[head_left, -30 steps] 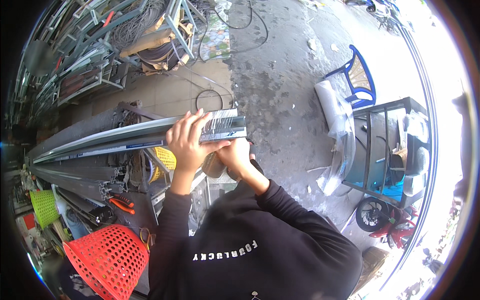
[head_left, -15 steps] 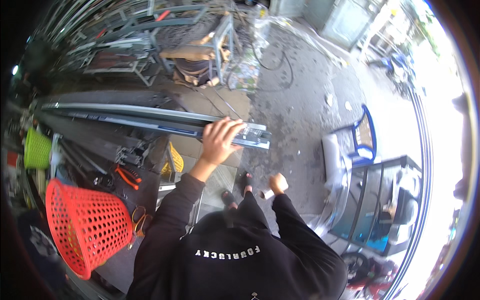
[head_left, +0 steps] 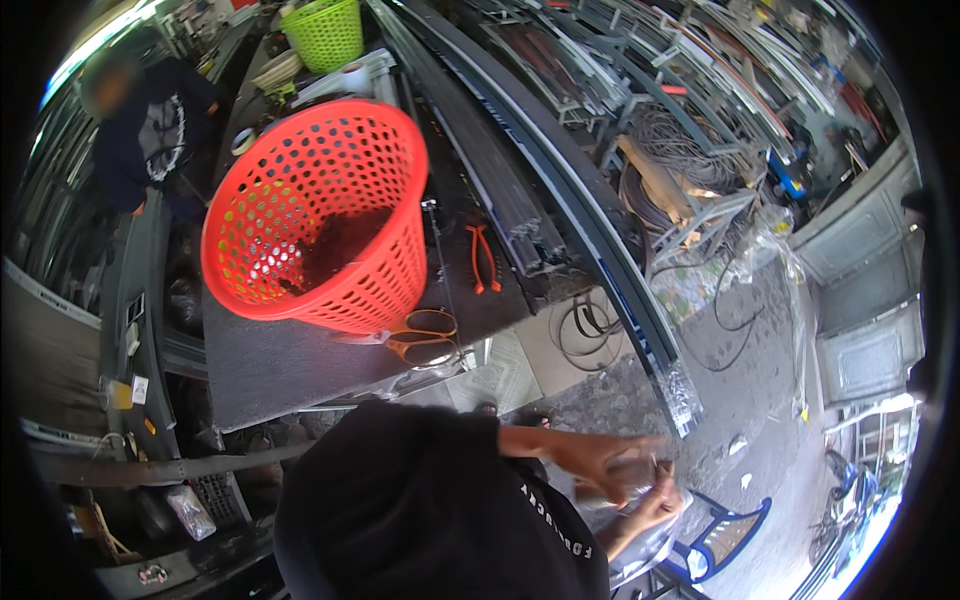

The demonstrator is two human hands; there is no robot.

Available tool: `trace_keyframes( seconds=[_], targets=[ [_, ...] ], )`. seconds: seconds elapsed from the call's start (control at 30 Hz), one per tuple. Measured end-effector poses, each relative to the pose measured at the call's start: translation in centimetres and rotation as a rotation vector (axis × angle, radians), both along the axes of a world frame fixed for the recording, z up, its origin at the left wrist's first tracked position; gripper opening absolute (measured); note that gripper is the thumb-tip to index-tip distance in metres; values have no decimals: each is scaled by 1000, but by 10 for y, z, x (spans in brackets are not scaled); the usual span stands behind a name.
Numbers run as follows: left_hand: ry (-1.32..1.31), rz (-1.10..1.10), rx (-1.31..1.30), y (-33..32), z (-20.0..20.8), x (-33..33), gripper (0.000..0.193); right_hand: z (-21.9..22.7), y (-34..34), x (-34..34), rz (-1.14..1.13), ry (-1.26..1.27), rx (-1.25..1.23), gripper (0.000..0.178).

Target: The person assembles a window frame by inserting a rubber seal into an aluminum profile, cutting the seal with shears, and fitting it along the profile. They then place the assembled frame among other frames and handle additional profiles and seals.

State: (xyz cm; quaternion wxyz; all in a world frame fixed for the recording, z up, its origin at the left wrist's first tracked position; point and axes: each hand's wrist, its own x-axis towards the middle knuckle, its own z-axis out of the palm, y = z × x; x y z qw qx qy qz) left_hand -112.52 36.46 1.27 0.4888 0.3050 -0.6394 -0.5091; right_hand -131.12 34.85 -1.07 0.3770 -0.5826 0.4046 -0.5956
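Both hands are close together at the lower right. My left hand curls around a small roll of clear tape, which is partly hidden and blurred. Against the roll's near side, my right hand is closed, its fingertips at the edge. Just beyond my hands ends a long grey metal profile with a blue strip along it. Clear wrapping covers the profile's near end, and neither hand visibly grips the profile.
A red perforated basket stands on the dark bench. Orange-handled scissors and red pliers lie beside it. Another person stands at the far left. A blue-framed chair is near my hands.
The view has swung left. My left hand has left the profile end and joined my right hand at the roll. Clear wrapping now shows plainly on that end.
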Motion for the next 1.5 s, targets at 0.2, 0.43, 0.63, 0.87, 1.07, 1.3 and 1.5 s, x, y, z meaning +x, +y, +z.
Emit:
trace_keyframes(
  seconds=[0.2,0.43,0.63,0.87,1.07,1.3,1.5],
  targets=[
    [-153,114,173,114,50,128,76,79,-53,91,429,404,-255,68],
    [95,1790,-169,323,48,183,71,48,-154,73,495,1251,-82,89],
    [-74,2445,64,336,-19,251,60,46,-144,90,295,1376,19,78],
    [-649,2605,-629,309,15,192,49,134,-118,6,310,1339,21,76],
    [-238,1210,-359,127,47,107,32,210,-80,-147,313,1226,222,70],
    [1156,856,240,-87,47,153,89,191,18,-403,250,1143,413,83],
    [1017,1016,474,-91,-8,75,63,56,76,-505,61,1278,261,68]
  ],
)
